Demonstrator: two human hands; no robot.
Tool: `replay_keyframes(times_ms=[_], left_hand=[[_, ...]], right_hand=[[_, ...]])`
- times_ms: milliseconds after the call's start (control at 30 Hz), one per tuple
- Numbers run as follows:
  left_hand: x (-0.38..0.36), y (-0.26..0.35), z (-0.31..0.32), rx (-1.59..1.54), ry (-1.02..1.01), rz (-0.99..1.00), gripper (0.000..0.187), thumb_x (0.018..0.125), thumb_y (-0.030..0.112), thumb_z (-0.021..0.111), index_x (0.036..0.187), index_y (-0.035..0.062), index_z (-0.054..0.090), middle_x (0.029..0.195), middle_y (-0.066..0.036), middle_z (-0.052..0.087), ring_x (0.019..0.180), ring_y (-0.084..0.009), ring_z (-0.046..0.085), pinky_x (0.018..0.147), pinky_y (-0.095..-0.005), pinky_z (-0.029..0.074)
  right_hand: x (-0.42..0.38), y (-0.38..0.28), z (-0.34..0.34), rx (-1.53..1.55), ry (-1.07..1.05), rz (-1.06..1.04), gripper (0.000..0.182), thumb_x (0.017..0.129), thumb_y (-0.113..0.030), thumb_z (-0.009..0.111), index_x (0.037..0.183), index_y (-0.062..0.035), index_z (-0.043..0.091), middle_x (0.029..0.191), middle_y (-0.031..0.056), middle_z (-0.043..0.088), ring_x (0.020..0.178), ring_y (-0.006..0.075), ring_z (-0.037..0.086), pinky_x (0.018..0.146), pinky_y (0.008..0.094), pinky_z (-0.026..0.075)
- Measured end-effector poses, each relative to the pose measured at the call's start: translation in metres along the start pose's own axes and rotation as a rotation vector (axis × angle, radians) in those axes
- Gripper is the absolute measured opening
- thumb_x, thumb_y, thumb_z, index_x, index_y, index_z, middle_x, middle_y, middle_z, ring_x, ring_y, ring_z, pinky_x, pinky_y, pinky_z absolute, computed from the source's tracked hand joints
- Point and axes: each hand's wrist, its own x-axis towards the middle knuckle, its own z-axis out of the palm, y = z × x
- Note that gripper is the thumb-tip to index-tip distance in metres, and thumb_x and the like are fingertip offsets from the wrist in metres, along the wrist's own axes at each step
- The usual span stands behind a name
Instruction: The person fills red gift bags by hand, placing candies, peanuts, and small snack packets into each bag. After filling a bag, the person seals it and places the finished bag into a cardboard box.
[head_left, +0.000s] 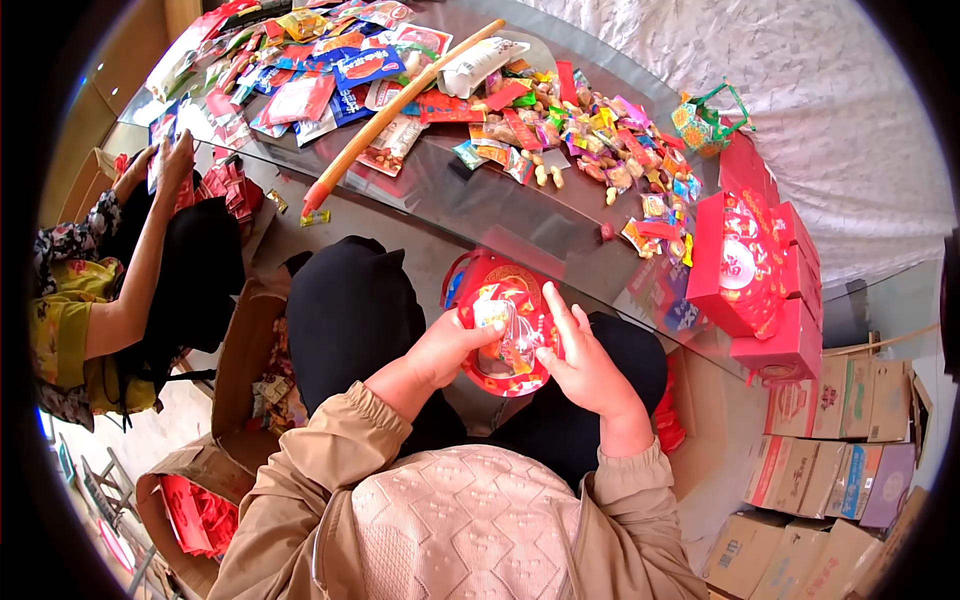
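Observation:
Between my two hands, above my lap, is a red package [520, 376] with a rounded end, a printed front and what looks like a clear window. Small wrapped pieces seem to show through its glossy front. My left hand [440, 345] grips its left side, the thumb lying across the front beside a small pale patch or packet. My right hand [592, 362] holds the right side, with its fingers stretched along the edge and the thumb on the front. The undersides of both hands are hidden.
A glass table [440, 185] bears a pile of wrapped sweets and peanuts [600, 130], snack packets [330, 85] and a long wooden stick [400, 105]. Red boxes [755, 270] stand at its right end. Cartons [810, 480] are stacked at right. Another person's hands [165, 165] work at left.

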Motion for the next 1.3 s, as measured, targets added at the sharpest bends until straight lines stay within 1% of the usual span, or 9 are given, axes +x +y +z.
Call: replay_keyframes(times_ms=[300,433,500,600,733,833,1033,1233,1300], left_hand=[[0.005,-0.009,-0.012,0.065,0.059,0.058,0.034,0.097,0.015,0.068,0.127,0.0005,0.059,0.116,-0.009,0.070,0.103,-0.0175,0.067,0.093,-0.0345,0.054],[0.005,-0.009,-0.015,0.081,0.102,0.093,0.014,0.098,0.017,0.065,0.100,0.0032,0.066,0.093,-0.005,0.070,0.084,-0.0145,0.065,0.079,-0.0310,0.053],[0.003,-0.005,-0.013,0.072,0.156,0.112,0.017,0.099,0.017,0.064,0.087,0.0050,0.065,0.082,-0.004,0.068,0.076,-0.0135,0.063,0.073,-0.0295,0.051],[-0.005,0.007,0.005,0.003,0.224,0.139,0.025,0.100,0.016,0.062,0.077,0.0059,0.063,0.075,-0.004,0.066,0.071,-0.0133,0.060,0.070,-0.0285,0.049],[-0.011,0.021,0.020,-0.028,0.245,0.150,0.026,0.101,0.017,0.060,0.077,0.0054,0.063,0.076,-0.005,0.066,0.075,-0.0135,0.061,0.074,-0.0294,0.050],[-0.009,0.019,0.019,-0.028,0.260,0.204,0.025,0.101,0.017,0.060,0.079,0.0048,0.063,0.078,-0.005,0.067,0.075,-0.0135,0.061,0.075,-0.0296,0.050],[-0.004,0.014,0.012,-0.040,0.293,0.181,0.017,0.101,0.017,0.060,0.095,0.0025,0.064,0.086,-0.005,0.069,0.084,-0.0137,0.065,0.079,-0.0302,0.053],[0.003,0.012,0.009,-0.027,0.292,0.174,0.019,0.101,0.019,0.061,0.107,0.0008,0.064,0.091,-0.005,0.070,0.085,-0.0133,0.066,0.081,-0.0305,0.053],[0.006,0.009,0.006,-0.029,0.299,0.186,0.022,0.101,0.019,0.061,0.112,0.0003,0.063,0.095,-0.005,0.071,0.087,-0.0136,0.066,0.082,-0.0307,0.054]], right_hand=[[0.003,-0.003,-0.005,-0.040,-0.013,-0.033,0.076,0.095,-0.013,0.060,0.158,0.0004,0.021,0.127,0.0287,0.062,0.126,0.0448,0.051,0.121,0.0476,0.020],[0.004,0.002,-0.005,0.347,0.179,0.098,0.075,0.094,-0.006,0.061,0.159,-0.0004,0.024,0.130,0.0237,0.065,0.130,0.0289,0.055,0.116,0.0376,0.032],[0.000,0.017,-0.010,0.408,0.254,0.167,0.071,0.098,-0.009,0.060,0.159,-0.0005,0.025,0.105,0.0080,0.073,0.105,0.0147,0.063,0.113,0.0352,0.036],[0.013,0.042,-0.011,0.668,0.491,0.052,0.058,0.104,-0.021,0.057,0.153,0.0014,0.034,0.089,0.0039,0.070,0.082,0.0063,0.059,0.105,0.0332,0.043],[0.032,0.069,-0.007,0.726,0.569,0.140,0.043,0.105,-0.023,0.057,0.140,0.0012,0.049,0.111,0.0095,0.070,0.100,0.0125,0.060,0.096,0.0291,0.046],[0.053,0.091,-0.002,0.627,0.486,0.105,0.047,0.103,-0.024,0.060,0.142,0.0007,0.051,0.132,0.0150,0.064,0.118,0.0184,0.059,0.106,0.0340,0.044],[0.124,0.119,-0.022,-0.035,0.520,0.078,0.050,0.098,-0.010,0.058,0.145,0.0033,0.048,0.157,0.0188,0.043,0.131,0.0256,0.054,0.095,0.0299,0.049],[0.185,0.146,-0.054,-0.541,0.596,0.110,0.055,0.093,-0.009,0.063,0.143,0.0044,0.046,0.153,0.0249,0.042,0.129,0.0418,0.051,0.109,0.0467,0.042],[0.192,0.148,-0.056,-0.635,0.679,0.066,0.041,0.093,-0.011,0.064,0.132,-0.0002,0.056,0.135,0.0205,0.055,0.116,0.0390,0.059,0.097,0.0458,0.049]])
